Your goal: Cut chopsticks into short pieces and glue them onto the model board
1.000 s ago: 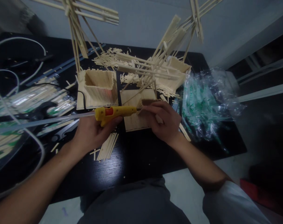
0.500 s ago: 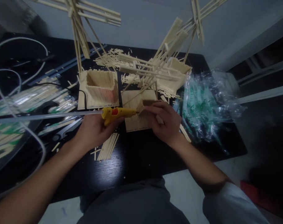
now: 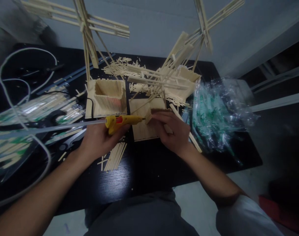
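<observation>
In my left hand [image 3: 97, 139] is a yellow glue gun [image 3: 122, 120], a pale glue stick [image 3: 90, 123] reaching out of its back end. The nozzle points right, close beside a low wall of wooden sticks [image 3: 149, 116] that stands on a flat stick base [image 3: 145, 132]. My right hand [image 3: 172, 131] is at this wall with thumb and fingers pinched together; what lies between the fingertips is hidden. Left of the base stands an open stick box [image 3: 108, 98] on its own base. A bundle of loose sticks [image 3: 115, 157] lies below the glue gun.
Stick windmill-like frames rise behind, one at the left [image 3: 84, 28] and one in the middle [image 3: 161, 75]. Cut stick pieces [image 3: 123, 65] are scattered at the back. A clear plastic bag with green contents [image 3: 210, 111] lies right; bagged sticks [image 3: 48, 105] and a white cable [image 3: 3, 75] lie left.
The whole view has shifted a little, so the table appears slightly lower. Both hands keep nearly the same places, with the nozzle still beside the stick wall.
</observation>
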Tool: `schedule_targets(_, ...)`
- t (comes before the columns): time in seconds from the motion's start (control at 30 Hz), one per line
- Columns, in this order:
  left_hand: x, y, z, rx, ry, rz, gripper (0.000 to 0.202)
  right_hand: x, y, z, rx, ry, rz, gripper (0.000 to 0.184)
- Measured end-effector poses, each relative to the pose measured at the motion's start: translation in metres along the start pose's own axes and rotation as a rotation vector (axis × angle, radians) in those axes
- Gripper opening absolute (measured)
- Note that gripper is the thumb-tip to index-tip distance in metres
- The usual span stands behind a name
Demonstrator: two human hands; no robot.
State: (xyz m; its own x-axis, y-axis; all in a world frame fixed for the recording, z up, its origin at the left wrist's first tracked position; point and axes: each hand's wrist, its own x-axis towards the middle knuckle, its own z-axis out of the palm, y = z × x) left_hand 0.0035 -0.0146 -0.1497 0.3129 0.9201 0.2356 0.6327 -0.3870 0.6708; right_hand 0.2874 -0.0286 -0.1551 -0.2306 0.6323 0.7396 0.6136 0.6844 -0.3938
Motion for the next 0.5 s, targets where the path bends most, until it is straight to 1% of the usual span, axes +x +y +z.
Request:
schedule_targets(0.27, -0.0013, -0.0026, 0.0042, 0.000, 0.044, 0.003, 0.035, 0.0023, -0.0028, 0.0006, 0.003, 0.001, -0.021, 0.029)
schedule_targets(0.5, -0.0027, -0.0022, 0.0034, -0.009, 0.056, -0.002, 0.037, 0.0022, -0.0026, 0.0020, -0.002, 0.005, -0.027, 0.030)
